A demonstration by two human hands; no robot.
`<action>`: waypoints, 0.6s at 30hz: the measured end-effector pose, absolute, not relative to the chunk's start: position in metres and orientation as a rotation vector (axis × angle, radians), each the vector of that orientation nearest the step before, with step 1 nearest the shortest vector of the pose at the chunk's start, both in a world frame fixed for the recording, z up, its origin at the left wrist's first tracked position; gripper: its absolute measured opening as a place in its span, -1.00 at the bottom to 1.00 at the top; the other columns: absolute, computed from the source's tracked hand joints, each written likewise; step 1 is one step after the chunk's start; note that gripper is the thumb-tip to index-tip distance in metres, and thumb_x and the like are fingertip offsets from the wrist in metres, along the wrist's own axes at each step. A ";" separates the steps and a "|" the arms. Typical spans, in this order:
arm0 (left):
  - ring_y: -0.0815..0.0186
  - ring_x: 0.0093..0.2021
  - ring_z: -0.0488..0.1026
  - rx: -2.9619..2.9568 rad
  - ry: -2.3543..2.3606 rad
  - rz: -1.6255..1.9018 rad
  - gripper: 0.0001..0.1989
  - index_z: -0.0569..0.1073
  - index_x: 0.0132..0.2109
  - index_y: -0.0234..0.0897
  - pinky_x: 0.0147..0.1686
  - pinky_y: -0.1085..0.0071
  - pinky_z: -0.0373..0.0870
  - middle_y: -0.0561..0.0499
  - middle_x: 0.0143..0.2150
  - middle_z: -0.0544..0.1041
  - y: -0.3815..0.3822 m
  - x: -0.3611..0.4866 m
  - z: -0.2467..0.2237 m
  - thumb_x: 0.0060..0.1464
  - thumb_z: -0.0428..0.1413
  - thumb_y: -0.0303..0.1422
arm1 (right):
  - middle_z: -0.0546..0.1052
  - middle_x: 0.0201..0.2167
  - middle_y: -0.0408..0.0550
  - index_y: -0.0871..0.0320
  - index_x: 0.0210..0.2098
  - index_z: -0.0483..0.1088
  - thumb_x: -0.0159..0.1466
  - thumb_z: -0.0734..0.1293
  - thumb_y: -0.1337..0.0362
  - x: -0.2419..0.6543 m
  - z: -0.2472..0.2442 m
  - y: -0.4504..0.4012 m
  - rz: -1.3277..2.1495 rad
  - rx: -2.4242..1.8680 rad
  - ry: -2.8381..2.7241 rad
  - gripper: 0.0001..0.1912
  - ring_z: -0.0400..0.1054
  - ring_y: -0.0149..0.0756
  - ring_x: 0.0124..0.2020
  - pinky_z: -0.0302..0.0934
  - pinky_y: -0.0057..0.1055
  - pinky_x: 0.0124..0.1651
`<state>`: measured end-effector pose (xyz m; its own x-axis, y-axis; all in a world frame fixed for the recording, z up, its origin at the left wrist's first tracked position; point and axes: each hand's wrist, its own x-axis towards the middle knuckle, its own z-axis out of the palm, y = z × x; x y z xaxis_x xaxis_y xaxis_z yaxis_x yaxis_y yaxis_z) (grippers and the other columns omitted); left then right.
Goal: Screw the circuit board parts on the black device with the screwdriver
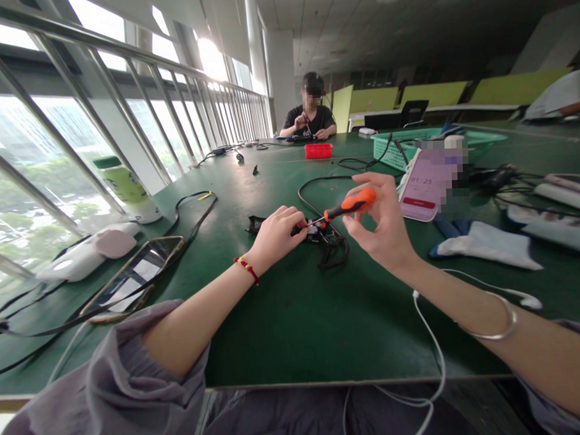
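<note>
My left hand [281, 232] is closed on a black device [256, 225] that lies on the green table, its fingers pressed over the casing. Small orange parts and thin wires show in the device's exposed right end, and a black cable [336, 261] curls beside it. In my right hand [383, 224] is an orange and black screwdriver [350, 203], its handle between the thumb and fingers. The shaft points left and down, with its tip at the device near my left fingertips. Exactly where the tip touches is too small to tell.
A phone [134, 280] and white case lie left, near a green cup [127, 190]. A red tray [319, 152], a green basket [385, 152], an upright phone [429, 184] and gloves [491, 243] stand beyond or right. A person [310, 112] sits opposite.
</note>
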<state>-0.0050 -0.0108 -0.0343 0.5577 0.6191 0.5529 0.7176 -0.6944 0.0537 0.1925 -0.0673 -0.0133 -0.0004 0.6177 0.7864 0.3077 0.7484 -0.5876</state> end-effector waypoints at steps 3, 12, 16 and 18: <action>0.27 -0.24 0.34 -2.614 -1.132 -0.824 -0.92 0.38 -0.37 -0.25 -0.29 0.38 0.27 0.03 -0.31 0.46 -0.011 -0.006 -0.035 0.11 0.09 -0.39 | 0.34 -0.51 -0.26 0.10 -0.06 0.20 0.08 0.38 0.22 0.192 -0.014 -0.069 0.282 -0.855 -1.603 -0.55 0.25 -0.42 -0.53 0.15 -0.43 -0.46; 0.27 -0.24 0.33 -2.617 -1.128 -0.827 -0.91 0.38 -0.37 -0.25 -0.29 0.38 0.26 0.03 -0.32 0.46 -0.010 -0.005 -0.035 0.11 0.09 -0.39 | 0.40 -0.36 -0.17 0.08 0.05 0.14 0.05 0.39 0.27 0.189 -0.016 -0.071 0.233 -0.825 -1.638 -0.41 0.33 -0.34 -0.37 0.20 -0.41 -0.41; 0.27 -0.25 0.33 -2.616 -1.127 -0.829 -0.92 0.38 -0.37 -0.25 -0.29 0.39 0.26 0.03 -0.31 0.46 -0.010 -0.005 -0.035 0.11 0.09 -0.40 | 0.33 -0.52 -0.23 0.08 -0.17 0.29 0.17 0.33 0.15 0.189 -0.017 -0.072 0.271 -0.947 -1.622 -0.74 0.22 -0.45 -0.57 0.17 -0.42 -0.47; 0.27 -0.25 0.33 -2.611 -1.125 -0.832 -0.91 0.38 -0.37 -0.25 -0.29 0.39 0.26 0.03 -0.32 0.46 -0.010 -0.005 -0.036 0.11 0.09 -0.40 | 0.33 -0.52 -0.23 0.09 -0.18 0.29 0.17 0.32 0.20 0.189 -0.017 -0.071 0.289 -0.895 -1.632 -0.76 0.23 -0.45 -0.56 0.18 -0.43 -0.46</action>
<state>-0.0052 -0.0098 -0.0358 0.5571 0.6142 0.5589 0.7143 -0.6977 0.0548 0.1893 -0.0714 -0.0171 -0.0126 0.6844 0.7290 0.3922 0.6740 -0.6260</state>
